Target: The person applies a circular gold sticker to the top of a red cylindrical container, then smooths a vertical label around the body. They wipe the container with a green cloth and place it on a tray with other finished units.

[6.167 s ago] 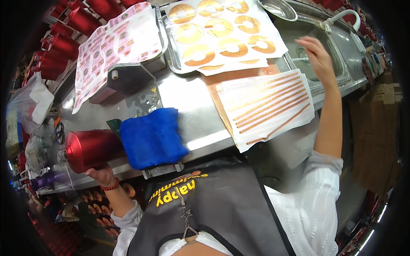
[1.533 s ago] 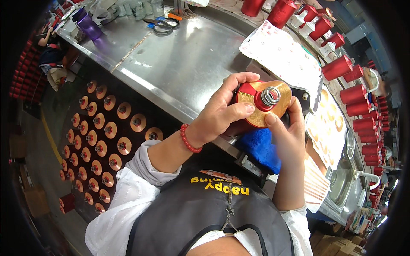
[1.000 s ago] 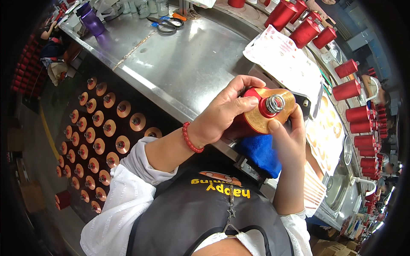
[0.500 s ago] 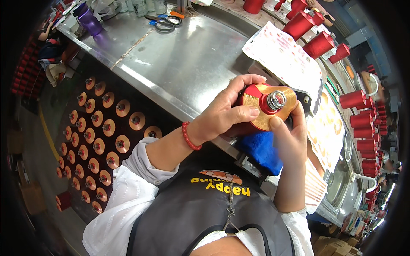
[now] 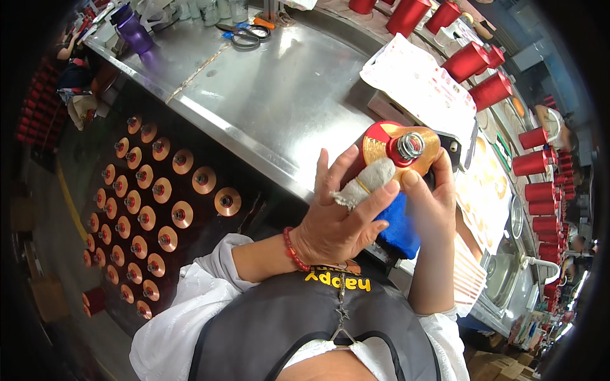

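Observation:
A red bottle (image 5: 379, 131) with a screw-threaded neck tilts up in front of me, gripped by my right hand (image 5: 433, 200). Around its neck lies a gold ring-shaped decal (image 5: 424, 141), and the bottle's red shoulder shows at the upper left. My left hand (image 5: 337, 222) has its fingers spread. One of its fingers is wrapped in a whitish cloth cover (image 5: 367, 182) held by a yellow band, and that fingertip rests on the decal's near left side. Below the bottle a blue cloth (image 5: 399, 228) shows in part.
Several gold-topped bottles (image 5: 182, 214) stand in rows at the left. On the metal table (image 5: 254, 101) lie scissors (image 5: 244, 36) and a purple bottle (image 5: 132, 33). Printed decal sheets (image 5: 416, 86) lie at the right. Beyond them, red bottles (image 5: 492, 91) move along a curved line.
My left hand has let go of the bottle, drawn back and turned, bringing its cloth-wrapped finger onto the decal. My right hand stays on the bottle. Red bottles at the right have shifted along.

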Tool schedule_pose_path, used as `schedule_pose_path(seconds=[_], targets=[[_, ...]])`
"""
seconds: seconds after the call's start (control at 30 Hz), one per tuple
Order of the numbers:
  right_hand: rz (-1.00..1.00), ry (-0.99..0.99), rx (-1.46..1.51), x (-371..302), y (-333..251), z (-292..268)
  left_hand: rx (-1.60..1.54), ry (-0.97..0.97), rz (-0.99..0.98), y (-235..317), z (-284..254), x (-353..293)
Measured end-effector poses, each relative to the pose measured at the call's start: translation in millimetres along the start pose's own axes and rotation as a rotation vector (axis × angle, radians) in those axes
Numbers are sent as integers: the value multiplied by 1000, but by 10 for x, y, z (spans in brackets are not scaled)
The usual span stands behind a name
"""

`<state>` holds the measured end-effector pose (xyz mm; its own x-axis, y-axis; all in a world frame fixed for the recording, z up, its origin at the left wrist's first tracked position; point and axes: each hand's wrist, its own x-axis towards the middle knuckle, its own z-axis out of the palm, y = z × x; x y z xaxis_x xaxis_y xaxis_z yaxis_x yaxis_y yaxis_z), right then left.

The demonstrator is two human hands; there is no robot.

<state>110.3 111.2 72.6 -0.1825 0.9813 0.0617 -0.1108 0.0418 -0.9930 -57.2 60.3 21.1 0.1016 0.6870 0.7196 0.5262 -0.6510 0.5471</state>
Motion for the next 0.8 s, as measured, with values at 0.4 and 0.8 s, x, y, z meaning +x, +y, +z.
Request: schedule_pose_path(seconds=[0.4, 0.8], targets=[[-38, 30, -7, 38, 106, 46, 98, 28, 86, -161, 156, 35], [-120, 173, -199, 127, 226, 64, -479, -3, -125, -505, 111, 411]])
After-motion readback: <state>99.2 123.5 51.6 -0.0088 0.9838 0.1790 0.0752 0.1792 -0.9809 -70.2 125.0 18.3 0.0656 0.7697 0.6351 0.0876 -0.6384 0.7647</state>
